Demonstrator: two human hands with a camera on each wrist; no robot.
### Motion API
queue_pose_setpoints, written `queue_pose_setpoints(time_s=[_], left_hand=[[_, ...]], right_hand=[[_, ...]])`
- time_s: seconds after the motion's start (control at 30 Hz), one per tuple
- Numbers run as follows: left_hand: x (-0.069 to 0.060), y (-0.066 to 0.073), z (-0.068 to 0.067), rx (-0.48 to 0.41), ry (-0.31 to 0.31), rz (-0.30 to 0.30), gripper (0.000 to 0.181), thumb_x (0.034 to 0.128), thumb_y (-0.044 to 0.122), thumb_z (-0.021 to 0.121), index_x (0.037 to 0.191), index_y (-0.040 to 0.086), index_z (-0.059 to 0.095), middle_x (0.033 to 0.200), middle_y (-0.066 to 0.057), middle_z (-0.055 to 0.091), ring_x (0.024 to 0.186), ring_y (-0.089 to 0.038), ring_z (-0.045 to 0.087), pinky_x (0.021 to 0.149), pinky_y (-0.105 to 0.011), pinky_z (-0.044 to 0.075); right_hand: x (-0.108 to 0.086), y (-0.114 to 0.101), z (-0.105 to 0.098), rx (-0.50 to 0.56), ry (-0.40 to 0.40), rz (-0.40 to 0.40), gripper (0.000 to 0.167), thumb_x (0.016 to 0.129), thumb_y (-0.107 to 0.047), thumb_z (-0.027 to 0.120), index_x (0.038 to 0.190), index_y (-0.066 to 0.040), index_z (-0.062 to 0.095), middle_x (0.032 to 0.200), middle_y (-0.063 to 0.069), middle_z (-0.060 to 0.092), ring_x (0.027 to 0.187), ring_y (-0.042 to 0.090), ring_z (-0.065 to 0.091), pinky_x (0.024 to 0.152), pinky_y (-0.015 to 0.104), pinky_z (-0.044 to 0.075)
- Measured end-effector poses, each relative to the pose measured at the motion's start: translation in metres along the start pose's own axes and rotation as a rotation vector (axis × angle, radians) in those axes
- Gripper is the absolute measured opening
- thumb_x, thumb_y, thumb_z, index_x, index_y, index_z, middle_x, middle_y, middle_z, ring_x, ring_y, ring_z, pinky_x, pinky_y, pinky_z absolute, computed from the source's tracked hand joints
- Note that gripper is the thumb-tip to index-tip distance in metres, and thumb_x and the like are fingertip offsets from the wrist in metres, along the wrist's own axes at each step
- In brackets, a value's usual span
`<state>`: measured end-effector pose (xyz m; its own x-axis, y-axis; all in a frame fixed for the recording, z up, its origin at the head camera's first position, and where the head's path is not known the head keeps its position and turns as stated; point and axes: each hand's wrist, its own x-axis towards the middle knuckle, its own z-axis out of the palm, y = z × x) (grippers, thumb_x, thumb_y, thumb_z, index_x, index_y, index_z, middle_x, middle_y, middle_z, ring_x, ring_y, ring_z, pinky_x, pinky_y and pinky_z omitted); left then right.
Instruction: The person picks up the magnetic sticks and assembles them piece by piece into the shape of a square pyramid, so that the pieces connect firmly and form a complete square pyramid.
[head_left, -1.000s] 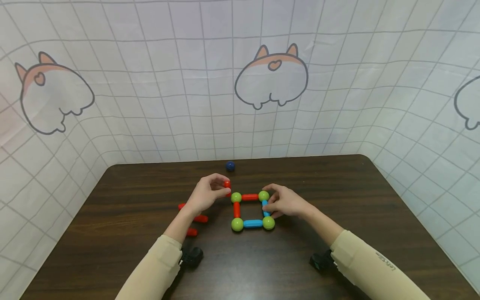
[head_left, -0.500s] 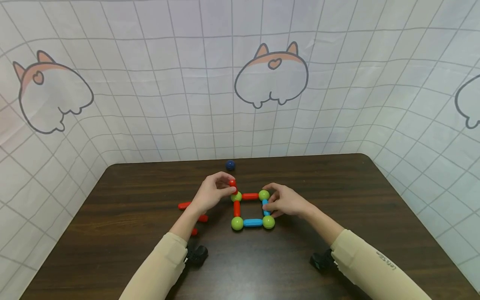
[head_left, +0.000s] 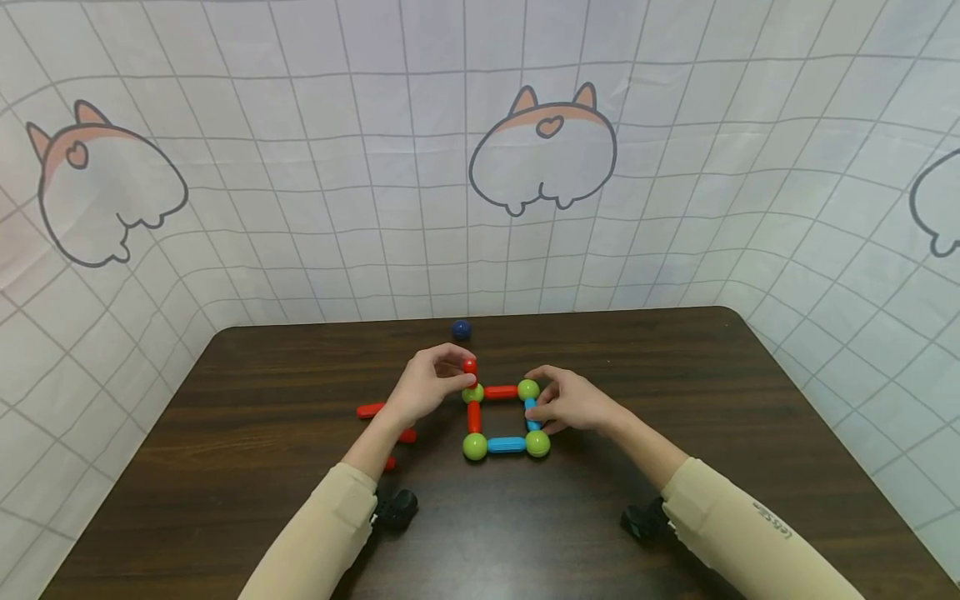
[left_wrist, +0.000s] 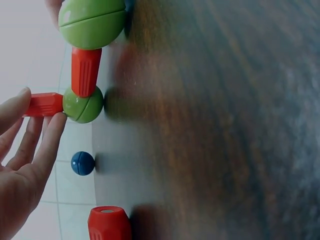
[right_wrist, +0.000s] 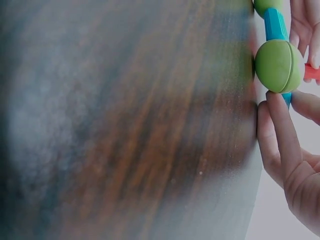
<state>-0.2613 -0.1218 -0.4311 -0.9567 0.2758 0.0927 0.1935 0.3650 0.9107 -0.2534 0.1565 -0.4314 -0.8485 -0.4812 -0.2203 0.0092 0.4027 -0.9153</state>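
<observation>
A square of green balls joined by two red and two blue rods lies on the table, with a green ball point(head_left: 475, 447) at its near left corner. My left hand point(head_left: 431, 385) pinches an upright red rod point(head_left: 470, 368) on top of the far left ball; in the left wrist view that rod point(left_wrist: 45, 104) touches the green ball point(left_wrist: 83, 106). On the square's right side, my right hand point(head_left: 573, 402) pinches the blue rod point(head_left: 532, 415) between thumb and fingers. The right wrist view shows those fingers beside a green ball point(right_wrist: 278, 66).
Several loose red rods lie left of the square, one at the far end point(head_left: 369, 411), partly hidden by the left arm. A dark blue ball point(head_left: 461, 330) sits near the back edge of the dark wooden table point(head_left: 675, 358). A white gridded cloth point(head_left: 345, 208) hangs behind.
My left hand has moved right, bringing the red rod from beside the far left green ball onto its top. The right hand has stayed on the blue rod.
</observation>
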Motion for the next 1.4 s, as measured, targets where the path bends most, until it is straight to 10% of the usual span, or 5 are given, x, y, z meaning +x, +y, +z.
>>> queue_pose_setpoints(time_s=[0.7,1.17,1.4], left_hand=[[-0.008,-0.001,-0.015,0.012,-0.025,-0.025,0.034,0.0949,0.014,0.077,0.127,0.007,0.067,0.120,-0.009,0.070,0.108,-0.022,0.066,0.094,-0.042,0.053],[-0.033,-0.009,-0.049,0.167,-0.066,-0.042,0.032,0.0980,0.019,0.073,0.126,0.005,0.069,0.122,-0.011,0.069,0.108,-0.023,0.065,0.094,-0.046,0.052],[-0.045,-0.010,-0.065,0.254,-0.177,-0.052,0.026,0.0967,0.017,0.074,0.120,0.005,0.071,0.110,-0.004,0.071,0.101,-0.021,0.066,0.090,-0.043,0.053]], right_hand=[[-0.001,0.003,-0.003,0.015,0.023,0.019,0.064,0.090,-0.001,0.077,0.144,0.004,0.044,0.098,0.020,0.062,0.079,0.028,0.070,0.073,0.042,0.062],[-0.004,0.001,-0.006,-0.263,0.098,0.067,0.053,0.092,-0.036,0.079,0.120,0.002,0.052,0.091,0.013,0.060,0.063,0.025,0.069,0.065,0.036,0.058],[0.001,-0.002,-0.006,-0.357,0.109,-0.046,0.027,0.097,-0.021,0.070,0.115,0.000,0.068,0.098,0.006,0.066,0.081,0.020,0.061,0.071,0.034,0.053]])
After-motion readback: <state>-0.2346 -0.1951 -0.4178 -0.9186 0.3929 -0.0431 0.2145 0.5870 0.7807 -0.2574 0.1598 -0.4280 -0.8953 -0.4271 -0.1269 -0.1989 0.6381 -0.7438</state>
